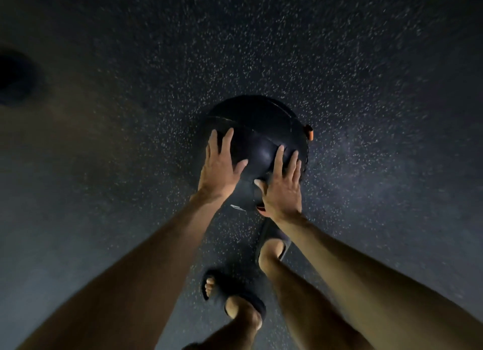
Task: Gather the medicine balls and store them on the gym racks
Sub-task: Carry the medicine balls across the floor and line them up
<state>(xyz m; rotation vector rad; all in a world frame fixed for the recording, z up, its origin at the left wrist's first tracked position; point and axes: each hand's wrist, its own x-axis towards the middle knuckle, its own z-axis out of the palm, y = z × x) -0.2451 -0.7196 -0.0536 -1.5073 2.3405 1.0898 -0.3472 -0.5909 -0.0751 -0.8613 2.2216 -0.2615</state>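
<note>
1. View straight down from the person's head onto a dark gym floor (366, 88) flecked with pale specks; the scene is dim and slightly blurred.
2. A black medicine ball (257, 130) is in the middle of the view, ahead of the person's feet; seams cross it, and a small orange tab (309, 132) shows at its right edge; whether it rests on the floor or is lifted cannot be told.
3. Left grip (222, 164), a bare hand: fingers straight and spread, palm laid on the ball's left side.
4. Right grip (283, 187), a bare hand: fingers straight and slightly spread, laid on the ball's near right side; thumb pointing left.
5. Both bare forearms reach in from the bottom corners.
6. Below the ball, two feet in dark sandals; the left sandal (227, 287) is nearer the person, the right sandal (270, 232) further forward, near the right wrist.
7. A dark round blot (15, 77) at the left edge is too blurred to identify.
</note>
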